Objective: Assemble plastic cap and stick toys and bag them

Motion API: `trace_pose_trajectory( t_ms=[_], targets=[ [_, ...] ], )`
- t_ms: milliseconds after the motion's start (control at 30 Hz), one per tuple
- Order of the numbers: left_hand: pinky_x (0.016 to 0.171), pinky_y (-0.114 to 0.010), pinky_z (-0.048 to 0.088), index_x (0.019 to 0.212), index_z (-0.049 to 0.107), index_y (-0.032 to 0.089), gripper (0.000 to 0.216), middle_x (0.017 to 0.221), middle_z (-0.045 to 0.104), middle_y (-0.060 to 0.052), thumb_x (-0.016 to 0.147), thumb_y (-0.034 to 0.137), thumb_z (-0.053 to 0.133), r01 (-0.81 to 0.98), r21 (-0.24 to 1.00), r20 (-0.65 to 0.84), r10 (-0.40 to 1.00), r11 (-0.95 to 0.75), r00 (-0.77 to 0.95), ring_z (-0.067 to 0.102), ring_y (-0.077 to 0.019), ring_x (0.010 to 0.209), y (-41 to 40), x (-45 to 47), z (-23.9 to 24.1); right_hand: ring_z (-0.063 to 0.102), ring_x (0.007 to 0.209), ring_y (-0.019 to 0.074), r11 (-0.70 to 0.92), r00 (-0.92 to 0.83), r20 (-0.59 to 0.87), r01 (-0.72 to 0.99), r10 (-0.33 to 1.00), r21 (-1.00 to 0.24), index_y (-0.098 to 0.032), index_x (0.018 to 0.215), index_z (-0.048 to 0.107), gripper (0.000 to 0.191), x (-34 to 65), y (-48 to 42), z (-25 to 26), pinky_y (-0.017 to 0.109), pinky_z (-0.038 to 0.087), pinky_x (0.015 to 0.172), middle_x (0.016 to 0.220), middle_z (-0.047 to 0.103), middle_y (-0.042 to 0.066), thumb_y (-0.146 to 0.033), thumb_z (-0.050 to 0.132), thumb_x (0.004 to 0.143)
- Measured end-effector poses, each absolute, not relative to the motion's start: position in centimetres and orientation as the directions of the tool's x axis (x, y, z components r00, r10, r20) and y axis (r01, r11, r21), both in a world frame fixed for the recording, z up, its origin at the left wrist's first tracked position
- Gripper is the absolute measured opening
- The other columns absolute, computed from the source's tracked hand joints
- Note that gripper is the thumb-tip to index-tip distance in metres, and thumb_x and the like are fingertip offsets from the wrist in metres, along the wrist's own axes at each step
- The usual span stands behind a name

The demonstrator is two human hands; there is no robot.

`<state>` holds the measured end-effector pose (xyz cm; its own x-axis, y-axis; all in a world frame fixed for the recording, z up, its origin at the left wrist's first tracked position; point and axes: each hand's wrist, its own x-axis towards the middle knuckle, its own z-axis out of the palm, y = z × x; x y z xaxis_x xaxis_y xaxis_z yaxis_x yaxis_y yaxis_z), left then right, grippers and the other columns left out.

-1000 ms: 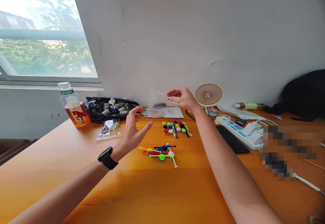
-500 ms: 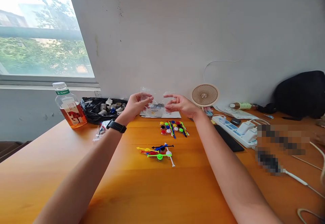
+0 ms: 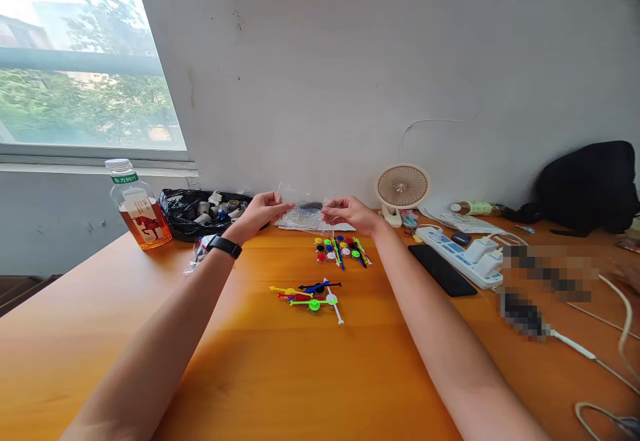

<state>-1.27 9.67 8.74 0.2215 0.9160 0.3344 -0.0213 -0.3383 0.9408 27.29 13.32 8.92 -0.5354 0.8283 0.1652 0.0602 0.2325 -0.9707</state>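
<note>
Both my hands hold a small clear plastic bag [image 3: 306, 202] above the far middle of the orange table [image 3: 280, 374]. My left hand [image 3: 260, 212], with a black watch on the wrist, pinches the bag's left edge. My right hand [image 3: 349, 213] pinches its right edge. Just below the hands lies a cluster of small coloured discs and sticks [image 3: 341, 250]. Nearer to me sits a second pile of coloured sticks with discs [image 3: 310, 295].
A tea bottle [image 3: 137, 206] stands at the left by a black bag of small parts [image 3: 200, 212] and a clear packet [image 3: 200, 254]. Right of the hands are a small fan [image 3: 403, 187], a black phone [image 3: 441, 269], a power strip [image 3: 463, 249], cables and a black bag [image 3: 590, 187].
My left hand rose from over the table and took the bag's left edge. Both hands then lowered the bag a little toward the table.
</note>
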Motion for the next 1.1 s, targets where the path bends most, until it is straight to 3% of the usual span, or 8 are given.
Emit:
trace_pose_trajectory(
  t_ms=[100,267,367,500,633,733,933,1100],
  targets=[
    [0.056,-0.018,0.041,0.073,0.044,0.019,0.053,0.069,0.055,0.004,0.073,0.040,0.093,-0.147,0.953,0.292,0.932,-0.265,0.213,0.054,-0.0064,0.060,10.0,-2.2,8.8,0.070,0.075,0.0154,0.215,-0.501,0.148,0.077,0.853,-0.974,-0.017,0.084,0.078,0.042,27.8,13.7,8.7,0.028,0.056,0.074,0.082,0.078,0.007,-0.050,0.096,0.065],
    [0.057,-0.021,0.046,0.095,0.061,0.018,0.048,0.078,0.069,-0.001,0.067,0.034,0.096,-0.133,0.968,0.234,0.955,-0.212,0.181,0.059,-0.0085,0.058,10.1,-2.9,9.2,0.072,0.084,0.0215,0.215,-0.398,0.137,0.157,0.907,-0.964,-0.017,0.104,0.076,0.052,27.8,14.2,8.4,0.034,0.057,0.078,0.089,0.078,0.010,-0.049,0.094,0.067],
    [0.055,-0.021,0.045,0.097,0.063,0.018,0.045,0.071,0.069,-0.001,0.068,0.032,0.093,-0.111,0.959,0.270,0.959,-0.260,0.086,0.058,-0.0092,0.054,9.7,-2.2,9.8,0.069,0.106,0.0268,0.394,-0.208,0.340,0.349,0.917,-0.850,-0.019,0.113,0.072,0.052,26.7,13.6,9.1,0.042,0.057,0.091,0.112,0.075,0.014,-0.048,0.090,0.074],
    [0.052,-0.021,0.041,0.092,0.065,0.017,0.033,0.061,0.066,0.000,0.070,0.029,0.086,-0.046,0.931,0.360,0.932,-0.361,-0.039,0.058,-0.0113,0.054,8.9,-0.6,10.8,0.057,0.134,0.0290,0.644,-0.449,0.473,0.396,0.758,-0.655,-0.026,0.142,0.060,0.074,24.5,11.4,10.6,0.047,0.047,0.111,0.141,0.063,0.012,-0.053,0.087,0.078],
    [0.057,-0.023,0.042,0.091,0.065,0.017,0.027,0.064,0.071,-0.003,0.074,0.031,0.081,-0.001,0.912,0.407,0.905,-0.410,-0.128,0.057,-0.0120,0.056,7.9,0.9,11.6,0.061,0.127,0.0266,0.630,-0.608,0.339,0.361,0.718,-0.688,-0.028,0.164,0.031,0.107,21.6,9.6,10.1,0.045,0.047,0.111,0.135,0.067,0.009,-0.045,0.089,0.075],
    [0.055,-0.025,0.037,0.094,0.066,0.018,0.026,0.070,0.074,-0.003,0.081,0.037,0.078,0.139,0.868,0.492,0.862,-0.476,-0.124,0.053,-0.0118,0.054,7.4,1.3,12.0,0.068,0.108,0.0215,0.617,-0.567,0.372,0.333,0.735,-0.713,-0.025,0.166,0.023,0.095,19.7,9.6,8.7,0.042,0.050,0.102,0.112,0.074,0.004,-0.027,0.075,0.087],
    [0.069,-0.029,0.040,0.107,0.062,0.024,0.032,0.086,0.077,-0.001,0.084,0.038,0.077,0.565,0.532,0.653,0.730,-0.630,0.200,0.059,-0.0175,0.074,7.4,-0.5,12.2,0.068,0.087,0.0181,0.571,-0.475,0.439,0.173,0.762,-0.803,-0.021,0.154,0.042,0.075,19.8,11.2,7.9,0.035,0.052,0.088,0.087,0.073,-0.001,-0.018,0.068,0.084],
    [0.074,-0.031,0.042,0.102,0.059,0.023,0.025,0.084,0.076,0.001,0.084,0.028,0.074,0.596,0.458,0.702,0.680,-0.659,0.212,0.061,-0.0176,0.077,7.9,-1.2,12.3,0.069,0.086,0.0188,0.486,-0.433,0.422,0.044,0.797,-0.873,-0.022,0.146,0.052,0.076,21.7,11.4,9.1,0.035,0.053,0.087,0.089,0.075,0.001,-0.030,0.084,0.077]
  ],
)
